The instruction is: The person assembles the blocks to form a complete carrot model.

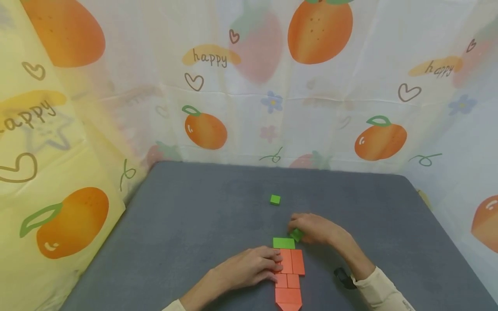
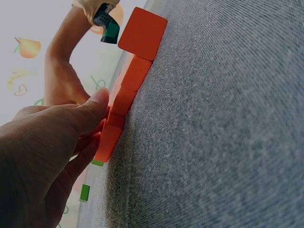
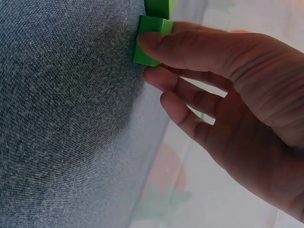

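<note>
Flat orange blocks (image 1: 285,261) lie joined in a column on the table, ending in a pointed piece at the near end. A green rectangular block (image 1: 284,243) sits across the column's far end. My left hand (image 1: 250,268) rests against the column's left side, its extended fingers touching the orange blocks. Between thumb and fingers, my right hand (image 1: 314,228) pinches a small green block (image 3: 151,40) beside the right end of the green rectangle. In the right wrist view, the pinched block is low at the cloth, close to another green piece (image 3: 157,7).
Another small green block (image 1: 275,200) lies farther back on the grey cloth-covered table (image 1: 186,207). Fruit-printed curtains (image 1: 241,99) hang behind the table and along its sides. A dark band (image 1: 344,278) is at the right wrist.
</note>
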`<state>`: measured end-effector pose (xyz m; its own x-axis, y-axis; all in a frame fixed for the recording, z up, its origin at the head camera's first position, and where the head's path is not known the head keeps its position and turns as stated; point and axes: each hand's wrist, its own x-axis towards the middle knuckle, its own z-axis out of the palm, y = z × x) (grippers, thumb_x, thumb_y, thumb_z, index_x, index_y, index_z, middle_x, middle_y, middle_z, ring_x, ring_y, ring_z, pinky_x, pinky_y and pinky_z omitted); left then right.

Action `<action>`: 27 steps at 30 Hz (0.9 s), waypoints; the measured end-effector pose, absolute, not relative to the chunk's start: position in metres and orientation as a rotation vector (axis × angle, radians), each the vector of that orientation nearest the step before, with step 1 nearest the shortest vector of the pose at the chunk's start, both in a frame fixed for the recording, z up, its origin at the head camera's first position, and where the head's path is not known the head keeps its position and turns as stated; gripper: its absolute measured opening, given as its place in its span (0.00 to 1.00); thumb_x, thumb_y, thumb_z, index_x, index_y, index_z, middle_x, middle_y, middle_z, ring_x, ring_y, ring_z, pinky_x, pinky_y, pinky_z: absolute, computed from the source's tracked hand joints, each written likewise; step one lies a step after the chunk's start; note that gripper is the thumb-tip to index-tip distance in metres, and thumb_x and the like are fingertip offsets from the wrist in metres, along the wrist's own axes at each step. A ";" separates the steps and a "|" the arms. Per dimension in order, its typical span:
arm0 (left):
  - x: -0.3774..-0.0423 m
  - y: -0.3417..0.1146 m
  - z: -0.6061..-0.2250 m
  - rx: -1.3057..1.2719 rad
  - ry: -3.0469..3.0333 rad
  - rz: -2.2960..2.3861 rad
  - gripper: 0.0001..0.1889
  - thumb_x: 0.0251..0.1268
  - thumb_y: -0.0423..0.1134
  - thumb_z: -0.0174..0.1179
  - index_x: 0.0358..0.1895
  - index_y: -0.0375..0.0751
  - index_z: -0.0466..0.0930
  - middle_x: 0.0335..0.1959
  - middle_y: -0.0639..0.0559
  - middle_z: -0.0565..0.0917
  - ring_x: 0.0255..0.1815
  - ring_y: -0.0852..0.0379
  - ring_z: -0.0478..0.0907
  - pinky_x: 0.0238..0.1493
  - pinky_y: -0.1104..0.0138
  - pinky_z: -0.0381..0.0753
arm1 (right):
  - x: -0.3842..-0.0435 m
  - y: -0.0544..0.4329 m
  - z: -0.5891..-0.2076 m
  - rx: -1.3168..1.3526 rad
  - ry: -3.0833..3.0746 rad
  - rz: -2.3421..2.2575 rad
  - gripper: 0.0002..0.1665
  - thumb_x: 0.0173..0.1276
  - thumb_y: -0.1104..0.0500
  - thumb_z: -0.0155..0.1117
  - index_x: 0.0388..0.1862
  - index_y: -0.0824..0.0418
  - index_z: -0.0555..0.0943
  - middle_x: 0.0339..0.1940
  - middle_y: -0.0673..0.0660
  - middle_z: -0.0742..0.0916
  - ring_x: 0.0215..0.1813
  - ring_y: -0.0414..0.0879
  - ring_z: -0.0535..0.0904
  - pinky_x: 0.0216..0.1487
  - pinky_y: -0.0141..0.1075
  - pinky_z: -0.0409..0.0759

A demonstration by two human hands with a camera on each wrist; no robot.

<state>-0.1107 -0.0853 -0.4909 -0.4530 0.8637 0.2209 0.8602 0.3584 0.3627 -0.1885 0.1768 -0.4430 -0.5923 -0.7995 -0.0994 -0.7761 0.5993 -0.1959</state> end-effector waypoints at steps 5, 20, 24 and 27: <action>-0.110 -0.085 -0.489 1.641 2.574 0.684 0.16 0.75 0.48 0.63 0.58 0.46 0.88 0.62 0.53 0.85 0.68 0.60 0.80 0.69 0.68 0.79 | -0.187 0.178 -0.440 -1.281 2.632 -0.229 0.19 0.60 0.70 0.78 0.49 0.54 0.88 0.46 0.52 0.86 0.47 0.46 0.84 0.48 0.42 0.85; -0.110 -0.087 -0.490 1.631 2.587 0.677 0.16 0.75 0.48 0.63 0.58 0.46 0.88 0.62 0.53 0.86 0.68 0.60 0.80 0.69 0.67 0.80 | -0.187 0.179 -0.439 -1.178 2.621 -0.240 0.19 0.62 0.68 0.77 0.52 0.55 0.88 0.47 0.52 0.87 0.49 0.48 0.85 0.51 0.46 0.85; -0.111 -0.086 -0.491 1.630 2.592 0.676 0.16 0.75 0.48 0.64 0.58 0.46 0.88 0.62 0.53 0.86 0.68 0.60 0.80 0.69 0.68 0.79 | -0.185 0.184 -0.437 -1.208 2.651 -0.230 0.19 0.63 0.66 0.77 0.53 0.55 0.88 0.49 0.52 0.86 0.51 0.49 0.85 0.52 0.46 0.85; -0.111 -0.085 -0.490 1.634 2.593 0.680 0.17 0.74 0.48 0.64 0.58 0.45 0.88 0.62 0.52 0.86 0.67 0.61 0.81 0.68 0.69 0.79 | -0.179 0.191 -0.437 -1.362 2.724 -0.227 0.19 0.64 0.67 0.74 0.53 0.56 0.87 0.49 0.52 0.86 0.50 0.48 0.84 0.49 0.46 0.84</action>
